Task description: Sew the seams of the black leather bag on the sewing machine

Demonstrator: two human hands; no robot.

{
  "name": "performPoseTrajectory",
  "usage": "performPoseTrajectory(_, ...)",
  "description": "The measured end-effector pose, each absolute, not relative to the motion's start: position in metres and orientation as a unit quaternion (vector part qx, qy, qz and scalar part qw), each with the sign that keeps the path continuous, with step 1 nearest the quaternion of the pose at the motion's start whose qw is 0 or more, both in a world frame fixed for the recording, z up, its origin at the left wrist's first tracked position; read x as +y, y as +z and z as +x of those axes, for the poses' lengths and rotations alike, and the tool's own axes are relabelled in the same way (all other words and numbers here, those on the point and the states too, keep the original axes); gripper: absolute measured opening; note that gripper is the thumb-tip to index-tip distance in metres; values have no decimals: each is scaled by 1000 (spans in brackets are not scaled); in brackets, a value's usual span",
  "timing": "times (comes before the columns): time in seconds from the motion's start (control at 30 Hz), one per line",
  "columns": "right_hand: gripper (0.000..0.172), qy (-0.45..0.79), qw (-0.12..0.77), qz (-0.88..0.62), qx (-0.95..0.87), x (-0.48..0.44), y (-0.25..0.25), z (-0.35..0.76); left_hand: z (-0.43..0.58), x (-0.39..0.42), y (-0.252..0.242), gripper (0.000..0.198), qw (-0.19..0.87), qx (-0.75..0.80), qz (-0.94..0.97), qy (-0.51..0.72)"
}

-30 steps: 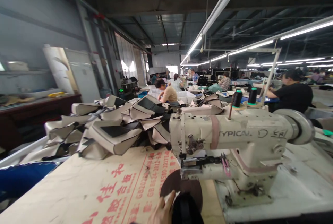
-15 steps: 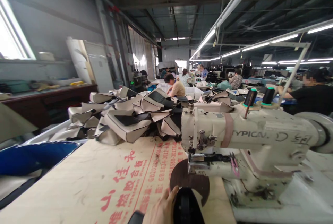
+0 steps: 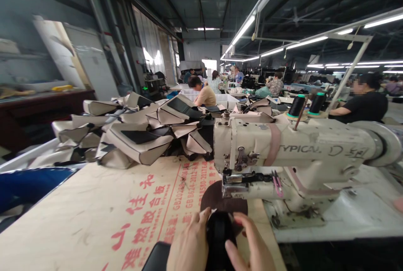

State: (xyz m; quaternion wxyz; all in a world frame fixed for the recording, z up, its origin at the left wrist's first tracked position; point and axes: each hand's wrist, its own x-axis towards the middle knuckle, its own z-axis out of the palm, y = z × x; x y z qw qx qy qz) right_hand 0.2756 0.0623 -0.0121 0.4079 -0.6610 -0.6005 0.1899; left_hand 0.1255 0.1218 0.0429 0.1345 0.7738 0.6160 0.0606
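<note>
My left hand (image 3: 190,241) is closed on the left side of a black curved piece (image 3: 220,239), its fingertips at the far end. My right hand (image 3: 252,243) grips the same piece from the right, with fingers and thumb bent against it. What exactly the piece is, I cannot tell; its near end is cut off by the frame. A brown round patch (image 3: 209,197) lies just beyond on the plywood board (image 3: 100,204). The sewing machine (image 3: 252,141) stands ahead to the right, its arm end (image 3: 234,189) beyond the hands.
Beige-and-black sewn pieces (image 3: 138,141) are heaped behind the board. Pink-handled thread snips (image 3: 277,185) rest on the machine. Two black thread cones (image 3: 296,105) stand above it. A dark flat object (image 3: 155,258) lies left of my hands. A co-worker (image 3: 362,99) sits at right; others are farther back.
My right hand has come into view and taken hold of the black piece's right side. My left hand stays on it. The whole view has shifted a little.
</note>
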Motion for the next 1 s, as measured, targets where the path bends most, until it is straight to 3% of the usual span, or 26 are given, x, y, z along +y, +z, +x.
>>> performPoseTrajectory(0.13, 47, 208, 410, -598, -657, 88, -11, 269, 129, 125, 37, 53, 151, 609, 776, 57)
performPoseTrajectory(0.47, 35, 250, 424, -400, -773, 121, -1, 320, 119, 136, 56, 57, 140, 510, 848, 36)
performPoseTrajectory(0.67, 34, 260, 391, -416, -779, 125, -13, 326, 111, 156, 43, 32, 190, 406, 888, 102)
performPoseTrajectory(0.83, 37, 193, 371, -397, -817, 126, -8, 321, 113, 163, 40, 26, 237, 341, 893, 173)
performPoseTrajectory(1.0, 25, 194, 366, -431, -802, 128, -4, 317, 128, 165, 39, 21, 224, 365, 879, 210)
